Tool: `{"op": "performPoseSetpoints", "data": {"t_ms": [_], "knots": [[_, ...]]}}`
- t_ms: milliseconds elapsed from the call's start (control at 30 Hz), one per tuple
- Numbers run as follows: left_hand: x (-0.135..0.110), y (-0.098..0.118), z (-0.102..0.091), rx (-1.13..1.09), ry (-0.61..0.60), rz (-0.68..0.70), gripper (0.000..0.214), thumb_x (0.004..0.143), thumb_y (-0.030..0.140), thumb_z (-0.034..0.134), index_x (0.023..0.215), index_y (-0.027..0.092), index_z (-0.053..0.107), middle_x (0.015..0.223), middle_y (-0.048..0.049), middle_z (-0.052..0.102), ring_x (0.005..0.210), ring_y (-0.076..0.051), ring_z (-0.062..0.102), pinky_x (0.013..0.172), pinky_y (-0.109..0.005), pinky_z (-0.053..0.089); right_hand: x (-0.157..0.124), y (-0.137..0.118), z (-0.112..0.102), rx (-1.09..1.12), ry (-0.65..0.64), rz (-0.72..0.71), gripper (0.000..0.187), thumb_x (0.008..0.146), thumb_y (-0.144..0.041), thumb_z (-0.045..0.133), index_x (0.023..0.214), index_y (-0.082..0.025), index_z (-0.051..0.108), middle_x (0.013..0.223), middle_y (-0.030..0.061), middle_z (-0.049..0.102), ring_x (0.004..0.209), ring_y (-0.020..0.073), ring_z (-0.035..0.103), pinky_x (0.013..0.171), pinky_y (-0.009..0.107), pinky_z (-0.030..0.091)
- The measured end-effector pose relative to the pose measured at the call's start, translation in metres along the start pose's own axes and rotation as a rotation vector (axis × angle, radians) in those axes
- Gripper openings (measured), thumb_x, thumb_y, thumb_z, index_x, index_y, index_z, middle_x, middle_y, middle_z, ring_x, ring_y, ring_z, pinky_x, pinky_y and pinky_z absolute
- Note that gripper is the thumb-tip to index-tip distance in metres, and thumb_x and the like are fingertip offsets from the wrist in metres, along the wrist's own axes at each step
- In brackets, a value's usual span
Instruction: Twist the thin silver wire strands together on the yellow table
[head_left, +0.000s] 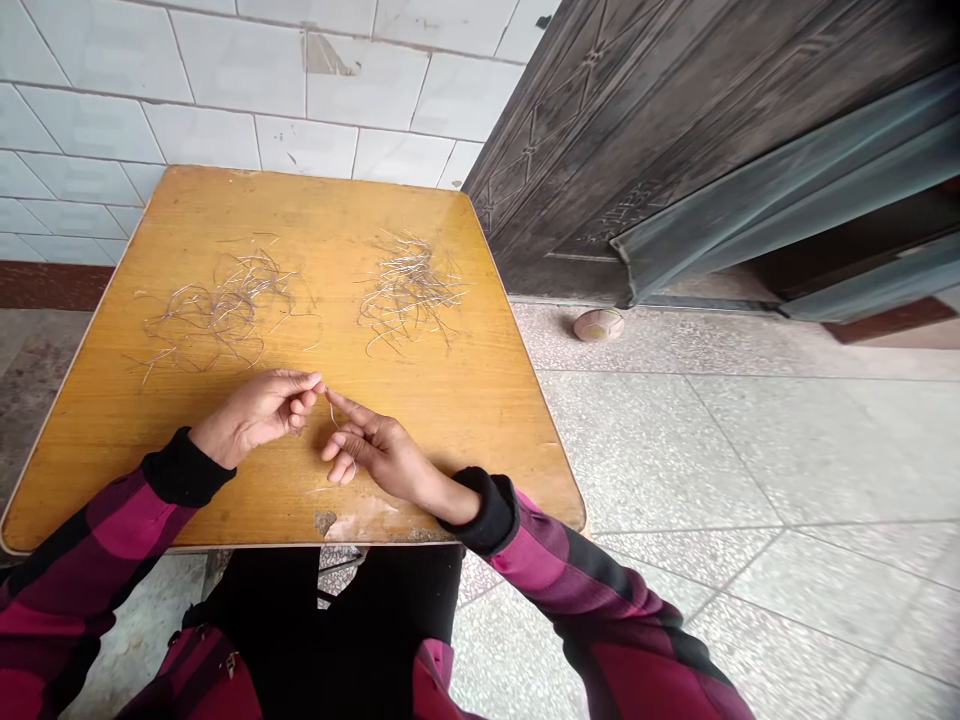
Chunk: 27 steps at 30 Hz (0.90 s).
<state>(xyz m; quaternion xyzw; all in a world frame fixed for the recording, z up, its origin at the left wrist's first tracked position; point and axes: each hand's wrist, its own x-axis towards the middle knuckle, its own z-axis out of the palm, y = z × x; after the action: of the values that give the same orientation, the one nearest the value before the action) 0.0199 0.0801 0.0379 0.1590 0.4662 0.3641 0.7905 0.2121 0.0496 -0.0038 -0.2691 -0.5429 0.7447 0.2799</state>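
Two loose piles of thin grey-brown strands, possibly hair or fine wire, lie on a yellow wooden tabletop (322,230). The wider, looser pile (221,312) is on the left, and the denser pile (409,295) is on the right. My left hand (259,413) pinches a single thin strand (334,422) between its fingertips, just below both piles. The strand curves down past my right hand (371,455), whose fingers are apart and lie close beside it. Pink-and-black checked sleeves cover both forearms.
The table's front edge has a chipped patch of veneer (356,520). Behind the table is a white tiled wall (300,100), with a dark embossed door (600,130) to the right. A small round object (598,325) sits on the speckled stone floor (712,450).
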Motion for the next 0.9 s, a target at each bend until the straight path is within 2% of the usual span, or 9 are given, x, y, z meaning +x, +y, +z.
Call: {"op": "performPoseSetpoints", "data": {"t_ms": [233, 467, 733, 900], "knots": [[0.002, 0.007, 0.001, 0.083, 0.011, -0.048, 0.021, 0.086, 0.012, 0.062, 0.064, 0.009, 0.06, 0.043, 0.006, 0.042, 0.032, -0.002, 0.033, 0.031, -0.011, 0.028, -0.002, 0.003, 0.007, 0.161, 0.001, 0.069, 0.071, 0.091, -0.034, 0.061, 0.151, -0.027, 0.023, 0.082, -0.0024, 0.066, 0.066, 0.0095, 0.069, 0.062, 0.023, 0.058], [0.008, 0.021, 0.0, 0.084, 0.024, -0.037, 0.023, 0.089, 0.01, 0.056, 0.066, 0.009, 0.059, 0.045, 0.006, 0.042, 0.032, -0.001, 0.033, 0.032, -0.009, 0.028, -0.012, 0.014, 0.021, 0.274, 0.005, 0.036, 0.07, 0.092, -0.039, 0.059, 0.151, -0.03, 0.022, 0.086, -0.0024, 0.063, 0.063, 0.0086, 0.068, 0.054, 0.021, 0.057], [0.006, 0.024, 0.002, 0.088, 0.046, -0.046, 0.027, 0.091, 0.009, 0.051, 0.065, 0.009, 0.059, 0.045, 0.0057, 0.041, 0.032, -0.001, 0.034, 0.032, -0.01, 0.027, -0.016, 0.012, 0.021, 0.097, 0.026, 0.042, 0.067, 0.096, -0.04, 0.051, 0.153, -0.033, 0.017, 0.083, -0.0029, 0.06, 0.059, 0.0082, 0.067, 0.053, 0.022, 0.058], [0.006, 0.024, 0.002, 0.081, 0.056, -0.035, 0.027, 0.09, 0.007, 0.052, 0.064, 0.008, 0.059, 0.045, 0.0049, 0.043, 0.032, -0.001, 0.034, 0.032, -0.01, 0.028, -0.02, 0.009, 0.026, 0.066, 0.011, 0.111, 0.068, 0.096, -0.04, 0.05, 0.153, -0.03, 0.014, 0.078, -0.0035, 0.061, 0.057, 0.0092, 0.067, 0.052, 0.022, 0.056]]}}
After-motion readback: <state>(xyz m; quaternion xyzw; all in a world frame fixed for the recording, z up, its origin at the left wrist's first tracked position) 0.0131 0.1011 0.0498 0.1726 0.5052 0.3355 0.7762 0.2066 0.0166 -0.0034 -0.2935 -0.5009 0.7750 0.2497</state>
